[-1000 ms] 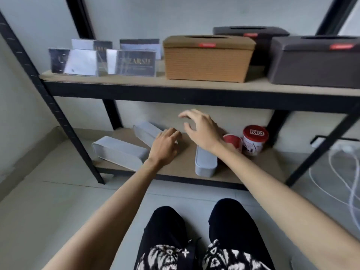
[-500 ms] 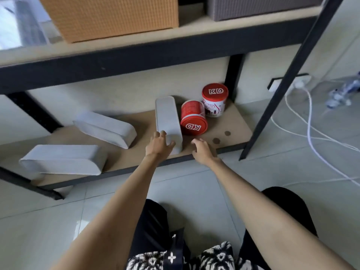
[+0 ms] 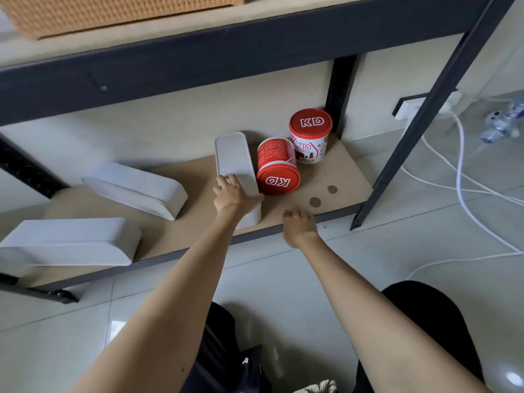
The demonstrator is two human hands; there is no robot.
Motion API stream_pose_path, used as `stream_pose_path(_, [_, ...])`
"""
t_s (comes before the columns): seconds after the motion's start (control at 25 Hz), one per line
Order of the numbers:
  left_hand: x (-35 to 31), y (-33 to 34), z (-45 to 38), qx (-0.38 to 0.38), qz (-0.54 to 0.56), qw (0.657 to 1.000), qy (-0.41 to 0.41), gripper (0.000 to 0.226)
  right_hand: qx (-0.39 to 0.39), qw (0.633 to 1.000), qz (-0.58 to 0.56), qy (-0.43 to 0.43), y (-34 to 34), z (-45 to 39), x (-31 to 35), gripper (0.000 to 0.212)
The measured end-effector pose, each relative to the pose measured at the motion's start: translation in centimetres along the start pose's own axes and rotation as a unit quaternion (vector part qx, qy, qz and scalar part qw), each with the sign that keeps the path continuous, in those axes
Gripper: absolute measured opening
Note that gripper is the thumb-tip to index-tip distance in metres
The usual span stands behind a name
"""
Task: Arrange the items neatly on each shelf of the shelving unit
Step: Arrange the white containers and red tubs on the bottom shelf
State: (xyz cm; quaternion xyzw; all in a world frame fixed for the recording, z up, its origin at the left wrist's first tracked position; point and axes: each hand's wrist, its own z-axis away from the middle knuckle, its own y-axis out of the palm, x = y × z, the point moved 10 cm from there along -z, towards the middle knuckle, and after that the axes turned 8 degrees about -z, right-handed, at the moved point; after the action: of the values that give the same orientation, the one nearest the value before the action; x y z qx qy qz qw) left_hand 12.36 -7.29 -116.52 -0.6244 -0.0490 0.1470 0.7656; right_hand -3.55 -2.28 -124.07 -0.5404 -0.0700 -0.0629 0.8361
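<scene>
A low brown shelf board (image 3: 334, 177) with a dark metal front edge was seen just above a pale tiled floor (image 3: 283, 285), backed by a cream wall (image 3: 175, 123). Above it, a second shelf (image 3: 198, 52) with a dark rail carried a woven tan box (image 3: 113, 12), only partly in view. Three long grey boxes were laid on the low board: one at the near left corner (image 3: 71, 241), one angled further back (image 3: 136, 188), and a third (image 3: 235, 165) pointing from far to near at the middle. The left hand (image 3: 234, 192) was laid over the near end of this third grey box, fingers on its top and thumb spread towards the right side, gripping it. Just to the right, touching or almost touching the box, a red canister (image 3: 278, 168) was lying on its side with its lid facing near, and a second red-lidded canister (image 3: 310, 134) was standing upright behind it by the rear post (image 3: 340, 92). The right hand (image 3: 299, 224) was held at the board's near edge with fingers loosely curled and nothing in them. Two round dark marks (image 3: 323, 195) were visible on the board. Past the right front post (image 3: 411, 131), a wall socket (image 3: 408, 106) and white cables (image 3: 465, 177) were seen across the floor.
</scene>
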Motion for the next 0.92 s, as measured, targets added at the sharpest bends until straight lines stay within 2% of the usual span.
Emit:
stream_pose_path(0.32, [0.4,-0.2,-1.9,0.034,-0.069,0.997,0.028,0.103,-0.04,0.999,0.021,-0.013,-1.9,-0.2,0.7,0.039])
stream_pose_path(0.44, [-1.4,-0.8,-3.0,0.008,-0.111,0.992,0.051,0.104,-0.051,0.998,0.016,-0.024,-2.3,-0.1,0.3,0.038])
stream_pose_path(0.56, [-4.8,-1.6,-3.9,-0.036,-0.116,0.984,0.133,0.097,-0.07,0.997,-0.002,-0.037,-2.4,0.2,-0.1,0.038])
stream_pose_path(0.72, [-9.6,-0.4,-4.3,0.007,-0.055,0.955,0.292,0.084,-0.084,0.995,-0.045,-0.041,-2.1,0.4,-0.1,0.035])
stream_pose_path(0.8, [-10.5,0.2,-4.6,0.04,-0.034,0.946,0.32,0.074,-0.083,0.994,-0.051,-0.044,-2.1,0.2,0.0,0.036])
stream_pose_path(0.92, [-10.7,0.5,-4.6,0.058,-0.036,0.945,0.319,0.066,-0.08,0.994,-0.038,-0.057,-2.4,0.0,0.3,0.037])
